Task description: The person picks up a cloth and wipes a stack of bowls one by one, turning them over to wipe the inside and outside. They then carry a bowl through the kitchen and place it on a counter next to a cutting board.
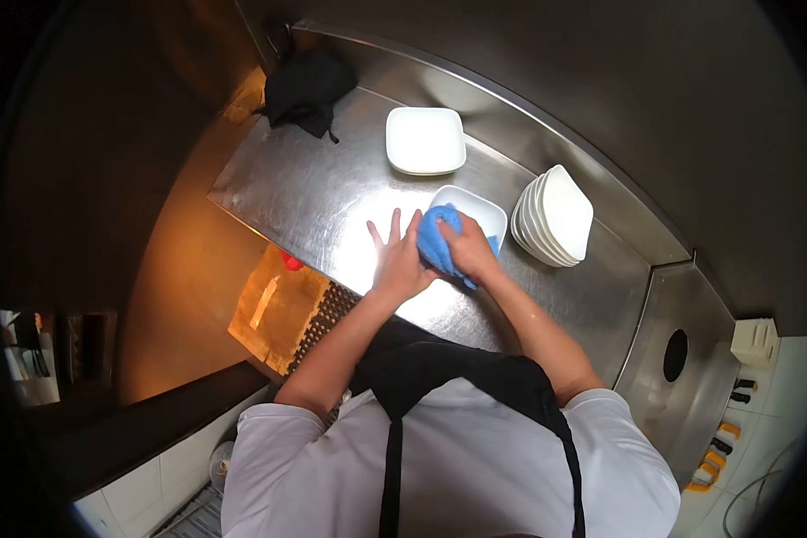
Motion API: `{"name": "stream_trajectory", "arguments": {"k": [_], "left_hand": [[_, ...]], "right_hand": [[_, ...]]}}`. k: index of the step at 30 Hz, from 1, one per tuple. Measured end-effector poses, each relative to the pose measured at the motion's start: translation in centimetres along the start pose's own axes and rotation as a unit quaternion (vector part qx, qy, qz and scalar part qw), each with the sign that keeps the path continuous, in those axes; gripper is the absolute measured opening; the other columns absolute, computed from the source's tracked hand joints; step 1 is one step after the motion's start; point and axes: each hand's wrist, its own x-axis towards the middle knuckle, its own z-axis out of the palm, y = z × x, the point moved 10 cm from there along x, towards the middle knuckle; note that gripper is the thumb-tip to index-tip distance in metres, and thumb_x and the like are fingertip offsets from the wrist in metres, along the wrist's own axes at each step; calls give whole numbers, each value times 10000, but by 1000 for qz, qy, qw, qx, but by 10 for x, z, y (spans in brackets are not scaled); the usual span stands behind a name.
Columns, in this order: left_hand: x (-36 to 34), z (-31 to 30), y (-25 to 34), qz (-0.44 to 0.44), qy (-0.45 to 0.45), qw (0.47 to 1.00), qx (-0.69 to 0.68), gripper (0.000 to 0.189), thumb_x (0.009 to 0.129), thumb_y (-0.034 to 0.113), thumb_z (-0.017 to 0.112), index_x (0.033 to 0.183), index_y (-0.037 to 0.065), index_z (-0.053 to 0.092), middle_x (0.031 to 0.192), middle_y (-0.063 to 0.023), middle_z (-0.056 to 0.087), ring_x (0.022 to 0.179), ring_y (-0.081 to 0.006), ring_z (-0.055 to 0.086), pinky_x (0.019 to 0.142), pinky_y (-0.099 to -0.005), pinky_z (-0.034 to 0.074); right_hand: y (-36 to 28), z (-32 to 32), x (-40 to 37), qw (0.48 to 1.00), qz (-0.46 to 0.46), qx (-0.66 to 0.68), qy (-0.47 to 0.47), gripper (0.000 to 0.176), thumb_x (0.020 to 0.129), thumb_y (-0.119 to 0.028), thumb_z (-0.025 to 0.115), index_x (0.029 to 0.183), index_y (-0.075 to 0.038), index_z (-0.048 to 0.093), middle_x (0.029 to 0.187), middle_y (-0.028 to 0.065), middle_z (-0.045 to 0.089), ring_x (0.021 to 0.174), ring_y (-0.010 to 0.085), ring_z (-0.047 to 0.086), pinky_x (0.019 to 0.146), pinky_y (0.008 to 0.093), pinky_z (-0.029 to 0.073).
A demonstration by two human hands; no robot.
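Observation:
A blue cloth [440, 235] is bunched under my right hand [472, 248], whose fingers are closed on it. The cloth lies over the near left part of a white square dish [481, 211], and a bit of it shows at the dish's right side. My left hand [403, 260] is at the left edge of the cloth with its fingers stretched out and spread. Its thumb side is against the cloth; whether it also touches the dish's rim is hidden.
White square dishes [426, 141] sit behind on the steel counter [350, 179]. To the right, a leaning stack of several white dishes [560, 220] stands near the raised back edge. A black cloth bundle [309, 90] lies at the far left. A dark round hole [675, 356] is at right.

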Motion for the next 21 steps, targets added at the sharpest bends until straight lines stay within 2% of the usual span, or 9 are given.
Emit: {"name": "stream_trajectory", "arguments": {"k": [3,4,7,8,11,12,15,18,21], "left_hand": [[0,-5,5,-8,-18,1000,11,1080,699,463,815,1469,-82,287,1508,-251,372,1471,-466,174,1094,-767,11],[-1,-4,4,2,5,1000,20,1103,687,492,818,1472,-76,290,1515,-244,366,1469,-474,171,1097,-764,10],[-4,-1,2,25,40,999,17,1110,648,506,843,1471,-46,343,1519,-235,382,1462,-489,193,1118,-736,14],[-3,0,2,31,46,998,10,1103,635,499,854,1470,-35,368,1517,-233,393,1459,-493,205,1128,-723,16],[-1,-2,8,16,-9,1000,13,1096,628,478,856,1467,-40,377,1532,-212,386,1466,-487,195,1131,-719,13],[-3,0,9,24,-6,999,26,1094,624,469,857,1468,-36,379,1529,-211,391,1465,-486,198,1132,-717,14],[1,5,4,44,18,996,73,1087,616,467,860,1466,-23,390,1518,-209,411,1462,-484,211,1134,-715,16],[-1,7,3,39,42,995,79,1093,615,531,846,1459,-9,408,1509,-213,421,1461,-479,214,1123,-729,22],[-2,-4,5,29,48,998,40,1119,608,613,819,1446,-13,421,1502,-220,425,1464,-471,206,1106,-751,31]], "right_hand": [[-28,-28,-6,995,-76,-50,49,374,930,-309,597,1131,2,653,977,239,708,946,421,678,848,440,520],[-46,-32,-16,995,-25,-93,21,435,891,-363,640,1162,-23,664,1154,264,665,1117,421,621,956,467,472],[-55,-23,-27,891,-255,-373,47,585,824,-449,703,1227,-28,646,1407,310,485,1331,456,442,1103,519,341],[-37,-9,-26,896,-227,-378,-62,848,720,-563,764,1333,-11,566,1525,330,302,1435,482,261,1174,560,203],[-16,2,-35,904,-219,-355,-87,1023,638,-594,804,1384,29,485,1522,327,312,1425,465,298,1190,561,179],[-21,4,-34,907,-213,-358,-65,1097,581,-586,852,1392,41,462,1478,305,399,1375,450,383,1171,528,249],[-17,8,-28,935,-175,-298,-79,956,596,-480,891,1337,10,540,1306,251,597,1227,389,567,1056,447,416],[-3,0,-23,986,-31,-99,-128,735,627,-378,888,1222,-25,639,1052,201,716,989,356,690,881,395,522],[-27,-26,-23,988,-120,-53,-76,541,664,-310,862,1102,-40,697,918,181,733,848,373,703,784,398,547]]}}
